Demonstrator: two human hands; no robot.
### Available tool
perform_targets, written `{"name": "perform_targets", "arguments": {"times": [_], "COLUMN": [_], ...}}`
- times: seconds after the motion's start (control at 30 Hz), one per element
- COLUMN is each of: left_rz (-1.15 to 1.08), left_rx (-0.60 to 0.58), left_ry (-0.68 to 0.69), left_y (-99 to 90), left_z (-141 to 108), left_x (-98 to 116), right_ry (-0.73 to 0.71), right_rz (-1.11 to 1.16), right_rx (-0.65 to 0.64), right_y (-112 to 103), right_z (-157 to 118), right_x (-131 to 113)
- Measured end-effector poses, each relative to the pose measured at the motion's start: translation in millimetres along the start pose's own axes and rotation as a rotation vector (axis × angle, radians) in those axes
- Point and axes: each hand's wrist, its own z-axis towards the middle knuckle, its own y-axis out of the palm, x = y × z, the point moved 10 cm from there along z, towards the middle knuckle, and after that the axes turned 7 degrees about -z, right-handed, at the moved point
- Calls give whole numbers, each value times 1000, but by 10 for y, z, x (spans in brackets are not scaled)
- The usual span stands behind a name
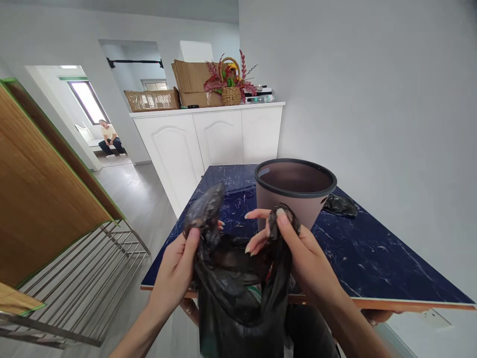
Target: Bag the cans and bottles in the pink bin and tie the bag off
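Note:
A black plastic bag hangs below my two hands in front of the table's near edge, its mouth partly open toward me. My left hand pinches one handle of the bag, whose loose end sticks up above the thumb. With thumb and forefinger, my right hand grips the other handle, its remaining fingers spread to the left. Something with a green and white edge shows inside the bag, too hidden to name. Just beyond my right hand a pinkish-brown trash can with a dark rim stands upright on the table.
The dark blue marbled table stretches ahead, with another crumpled black bag right of the can. A white cabinet behind carries cardboard boxes and a flower basket. A metal rack stands left. A person sits in a far room.

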Motion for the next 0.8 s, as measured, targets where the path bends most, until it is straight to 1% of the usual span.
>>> {"name": "perform_targets", "arguments": {"times": [0.03,0.1,0.2,0.33,0.4,0.5,0.57,0.63,0.7,0.8], "left_rz": [-80,-241,-499,-842,-920,-885,-817,-722,-573,-246], "left_rx": [26,42,87,137,154,148,118,51,-4,3], "left_ry": [-32,-77,-167,-280,-312,-332,-268,-168,-130,-138], "left_y": [-43,-70,-71,9,48,100,112,138,174,151], "left_z": [-11,-18,2,20,3,-58,-87,-105,-126,-145], "left_x": [-53,-121,-194,-238,-239,-226,-171,-101,-113,-202], "right_ry": [3,-27,-122,-148,-153,-157,-96,-14,33,41], "right_rz": [66,222,405,470,465,375,291,212,145,2], "right_rx": [25,67,109,144,128,74,55,59,59,-19], "right_y": [-55,-160,-316,-436,-412,-291,-199,-129,-56,145], "right_z": [-28,-82,-174,-290,-306,-253,-178,-107,-62,-28], "right_x": [19,42,52,126,128,89,125,196,246,276]}}
